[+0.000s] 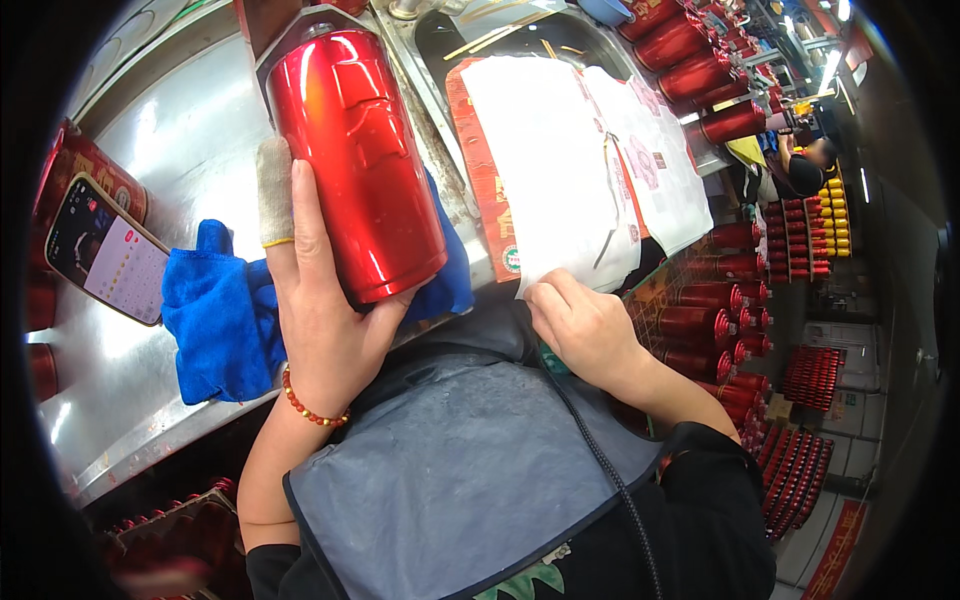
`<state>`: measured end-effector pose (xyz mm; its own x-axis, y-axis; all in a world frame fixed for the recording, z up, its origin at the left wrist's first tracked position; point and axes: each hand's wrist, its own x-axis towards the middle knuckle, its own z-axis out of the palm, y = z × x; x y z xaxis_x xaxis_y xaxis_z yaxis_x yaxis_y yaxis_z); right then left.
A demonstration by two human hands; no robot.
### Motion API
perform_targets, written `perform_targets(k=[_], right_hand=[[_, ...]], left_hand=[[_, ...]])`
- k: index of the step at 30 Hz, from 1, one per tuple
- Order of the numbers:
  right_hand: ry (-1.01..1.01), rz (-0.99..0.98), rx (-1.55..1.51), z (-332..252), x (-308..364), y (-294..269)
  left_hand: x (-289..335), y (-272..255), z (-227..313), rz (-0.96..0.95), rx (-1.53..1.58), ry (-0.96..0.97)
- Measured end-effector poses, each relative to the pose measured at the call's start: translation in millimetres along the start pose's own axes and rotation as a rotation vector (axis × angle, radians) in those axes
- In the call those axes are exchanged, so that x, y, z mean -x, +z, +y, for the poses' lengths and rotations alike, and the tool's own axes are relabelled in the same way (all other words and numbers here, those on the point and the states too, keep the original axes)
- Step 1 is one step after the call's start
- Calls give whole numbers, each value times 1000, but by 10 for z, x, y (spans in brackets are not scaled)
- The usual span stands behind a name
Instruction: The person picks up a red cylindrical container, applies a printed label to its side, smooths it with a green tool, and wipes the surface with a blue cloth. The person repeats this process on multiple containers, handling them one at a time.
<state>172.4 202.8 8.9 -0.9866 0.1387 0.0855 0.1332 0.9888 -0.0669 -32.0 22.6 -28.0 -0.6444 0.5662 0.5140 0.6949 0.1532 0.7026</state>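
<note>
A glossy red fire extinguisher cylinder [355, 160] leans over the metal worktop, its short neck at the far end. My left hand [325, 300] grips its near left side, thumb by the bottom end and fingers stretched along the wall. A pale cloth sleeve covers at least one fingertip. At the near edge of a white sheet [550, 150], my right hand [580, 325] pinches a corner with fingertips closed. Beneath that sheet shows a red printed label [485, 180]. More white sheets with faint print [665, 165] lie to the right.
Blue cloths [220, 320] lie left of and behind the cylinder. A phone [105, 250] with a lit screen leans against red cylinders at the left. Behind the sheets is a dark basin [440, 45]. Many red cylinders [690, 55] stand along the right, where another person [800, 170] is.
</note>
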Motion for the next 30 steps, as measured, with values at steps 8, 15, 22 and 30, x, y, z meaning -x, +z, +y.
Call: perform_targets(k=[8,15,22,30], right_hand=[[59,33,-128,-10,-28,-40],[137,116,-118,65,51,-185],[-215,282,580,676,-709,-883],[-244,398,523,1646,-2309,-770]], left_hand=[[-20,-18,8,0,5,12],[39,-10,-17,-15,26,-26],[-1,-31,12,-25,-6,-5],[-11,-14,32,-58,7,-59]])
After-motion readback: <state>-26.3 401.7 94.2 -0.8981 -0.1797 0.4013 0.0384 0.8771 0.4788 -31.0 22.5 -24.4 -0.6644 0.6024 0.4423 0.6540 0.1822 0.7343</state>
